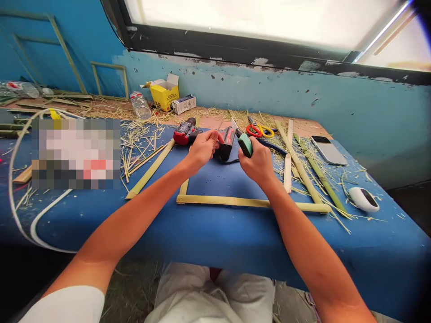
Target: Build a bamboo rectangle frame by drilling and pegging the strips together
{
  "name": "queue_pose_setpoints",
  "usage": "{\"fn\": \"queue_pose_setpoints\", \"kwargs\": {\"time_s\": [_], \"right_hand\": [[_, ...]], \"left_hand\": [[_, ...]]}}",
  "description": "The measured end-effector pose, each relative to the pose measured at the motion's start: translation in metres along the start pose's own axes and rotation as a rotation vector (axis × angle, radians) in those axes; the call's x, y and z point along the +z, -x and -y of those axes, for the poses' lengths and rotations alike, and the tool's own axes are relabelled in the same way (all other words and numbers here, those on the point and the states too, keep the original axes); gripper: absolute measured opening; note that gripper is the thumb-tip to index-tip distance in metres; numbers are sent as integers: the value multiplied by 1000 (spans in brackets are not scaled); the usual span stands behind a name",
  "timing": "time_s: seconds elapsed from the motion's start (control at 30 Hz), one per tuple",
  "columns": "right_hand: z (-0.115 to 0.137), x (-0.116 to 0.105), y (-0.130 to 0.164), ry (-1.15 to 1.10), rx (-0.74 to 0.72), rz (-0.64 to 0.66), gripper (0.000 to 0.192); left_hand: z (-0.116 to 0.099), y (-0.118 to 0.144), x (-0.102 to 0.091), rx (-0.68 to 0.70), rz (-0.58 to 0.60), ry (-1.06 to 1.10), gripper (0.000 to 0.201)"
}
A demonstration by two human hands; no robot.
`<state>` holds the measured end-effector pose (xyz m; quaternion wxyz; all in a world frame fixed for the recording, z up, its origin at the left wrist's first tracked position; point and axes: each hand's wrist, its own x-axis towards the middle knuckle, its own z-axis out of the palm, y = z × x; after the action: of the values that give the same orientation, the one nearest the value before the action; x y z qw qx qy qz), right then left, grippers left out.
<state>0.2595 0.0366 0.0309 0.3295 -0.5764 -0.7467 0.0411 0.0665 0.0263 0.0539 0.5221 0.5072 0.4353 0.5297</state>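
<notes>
My right hand (257,163) is closed around the green handle of a knife (244,143), its blade pointing up and away. My left hand (203,147) pinches a thin bamboo sliver near the blade tip; the sliver is too small to see clearly. Both hands hover over a frame of flat bamboo strips (235,202) lying on the blue table (215,237). A red and black cordless drill (186,132) lies just beyond my left hand, and a black battery pack (227,142) lies between my hands.
Red and yellow scissors (259,130), a phone (329,150) and a white device (363,198) lie to the right among long bamboo strips (299,166). A yellow box (164,94), a plastic bottle (140,105) and bamboo shavings sit at the back. A white cord (20,197) loops at left.
</notes>
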Motion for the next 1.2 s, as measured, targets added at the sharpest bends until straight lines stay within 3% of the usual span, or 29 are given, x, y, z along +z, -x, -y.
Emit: {"fn": "queue_pose_setpoints", "kwargs": {"time_s": [0.17,0.33,0.47,0.73,1.2], "right_hand": [[5,-1,3,2,-5,63,26],[6,-2,4,5,-20,91,30],[4,-1,4,3,-37,102,24],[-1,-3,2,-55,-78,108,21],[-3,-6,0,-69,-109,156,20]], "left_hand": [[2,3,3,35,57,-64,47],[8,3,3,189,156,-197,58],[9,3,3,265,130,-344,55],[15,2,1,299,101,-429,50],[15,2,3,287,84,-386,52]]}}
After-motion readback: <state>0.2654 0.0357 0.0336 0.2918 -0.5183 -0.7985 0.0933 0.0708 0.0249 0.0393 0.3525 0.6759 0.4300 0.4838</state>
